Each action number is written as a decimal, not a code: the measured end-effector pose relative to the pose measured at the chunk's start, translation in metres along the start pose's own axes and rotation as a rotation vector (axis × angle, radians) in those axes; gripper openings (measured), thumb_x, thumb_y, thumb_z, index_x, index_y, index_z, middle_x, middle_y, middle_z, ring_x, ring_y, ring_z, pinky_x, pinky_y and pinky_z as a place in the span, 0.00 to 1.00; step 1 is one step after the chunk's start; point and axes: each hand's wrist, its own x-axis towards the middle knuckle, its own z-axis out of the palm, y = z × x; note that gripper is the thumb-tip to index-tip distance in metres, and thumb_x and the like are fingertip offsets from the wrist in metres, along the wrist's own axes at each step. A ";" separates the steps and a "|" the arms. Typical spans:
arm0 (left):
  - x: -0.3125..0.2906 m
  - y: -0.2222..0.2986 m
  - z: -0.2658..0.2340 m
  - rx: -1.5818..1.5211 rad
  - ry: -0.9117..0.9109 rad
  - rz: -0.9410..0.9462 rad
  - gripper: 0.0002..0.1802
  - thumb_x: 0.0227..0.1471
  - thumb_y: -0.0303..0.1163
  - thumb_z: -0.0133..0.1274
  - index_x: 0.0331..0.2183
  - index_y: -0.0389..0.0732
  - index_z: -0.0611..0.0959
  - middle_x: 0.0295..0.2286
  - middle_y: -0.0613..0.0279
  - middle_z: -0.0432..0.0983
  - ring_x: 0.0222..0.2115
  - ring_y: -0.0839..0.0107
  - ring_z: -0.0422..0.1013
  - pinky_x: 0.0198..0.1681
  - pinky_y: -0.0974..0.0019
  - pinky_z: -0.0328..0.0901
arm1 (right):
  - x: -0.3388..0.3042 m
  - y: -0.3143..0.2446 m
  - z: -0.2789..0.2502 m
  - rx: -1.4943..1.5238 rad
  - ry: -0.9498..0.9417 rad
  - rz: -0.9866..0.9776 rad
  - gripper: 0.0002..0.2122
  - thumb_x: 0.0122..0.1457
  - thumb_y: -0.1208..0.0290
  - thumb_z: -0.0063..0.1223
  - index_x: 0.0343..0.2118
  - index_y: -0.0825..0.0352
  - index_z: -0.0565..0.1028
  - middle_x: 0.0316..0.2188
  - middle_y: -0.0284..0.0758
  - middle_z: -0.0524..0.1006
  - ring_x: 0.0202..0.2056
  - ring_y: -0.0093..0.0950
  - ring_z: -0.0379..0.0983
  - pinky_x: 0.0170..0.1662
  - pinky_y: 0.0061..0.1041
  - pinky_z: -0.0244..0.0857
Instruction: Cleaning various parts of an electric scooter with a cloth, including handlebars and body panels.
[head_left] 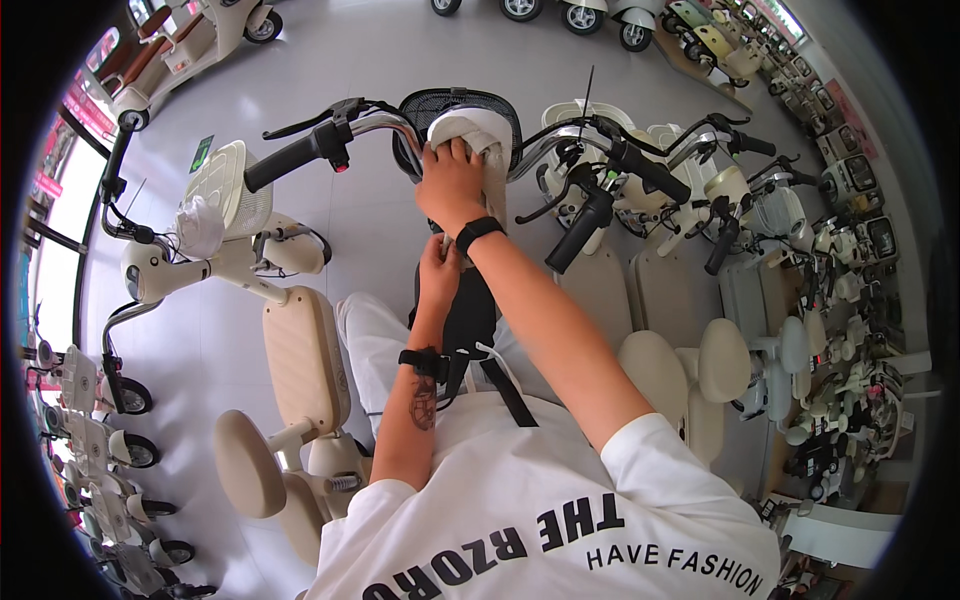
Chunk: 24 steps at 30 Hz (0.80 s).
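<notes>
In front of me stands an electric scooter with a white rounded head between chrome handlebars. A pale cloth lies over this head and hangs down its right side. My right hand reaches across to the head, its fingers bent over the cloth and pressing it there. Just below, close to the steering column, is my left hand. Its fingers are pinched together at a small pale bit, too little of which shows to name it. A black mesh basket sits beyond the head.
The scooter's left grip and right grip stick out on both sides. Close on the left is a cream scooter with a basket and a beige seat. More scooters crowd the right, their handlebars near mine.
</notes>
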 end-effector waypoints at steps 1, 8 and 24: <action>0.000 -0.002 0.001 -0.016 0.012 0.001 0.10 0.64 0.32 0.50 0.43 0.35 0.75 0.28 0.68 0.74 0.27 0.81 0.68 0.30 0.72 0.64 | -0.003 0.000 0.000 -0.009 -0.008 -0.001 0.24 0.51 0.64 0.56 0.53 0.60 0.74 0.54 0.37 0.74 0.61 0.39 0.59 0.60 0.49 0.51; -0.007 0.032 0.010 0.084 -0.005 0.051 0.13 0.65 0.36 0.51 0.41 0.35 0.76 0.28 0.68 0.74 0.27 0.79 0.67 0.33 0.72 0.64 | 0.013 0.042 -0.016 0.119 -0.017 -0.014 0.26 0.51 0.63 0.55 0.56 0.59 0.70 0.51 0.39 0.75 0.59 0.41 0.62 0.58 0.48 0.55; -0.028 -0.008 -0.020 0.195 0.112 0.243 0.24 0.57 0.33 0.55 0.54 0.37 0.74 0.52 0.54 0.73 0.53 0.64 0.69 0.55 0.63 0.62 | -0.093 -0.050 0.021 0.335 -0.150 0.024 0.23 0.53 0.66 0.55 0.51 0.71 0.73 0.50 0.44 0.73 0.53 0.42 0.68 0.52 0.44 0.63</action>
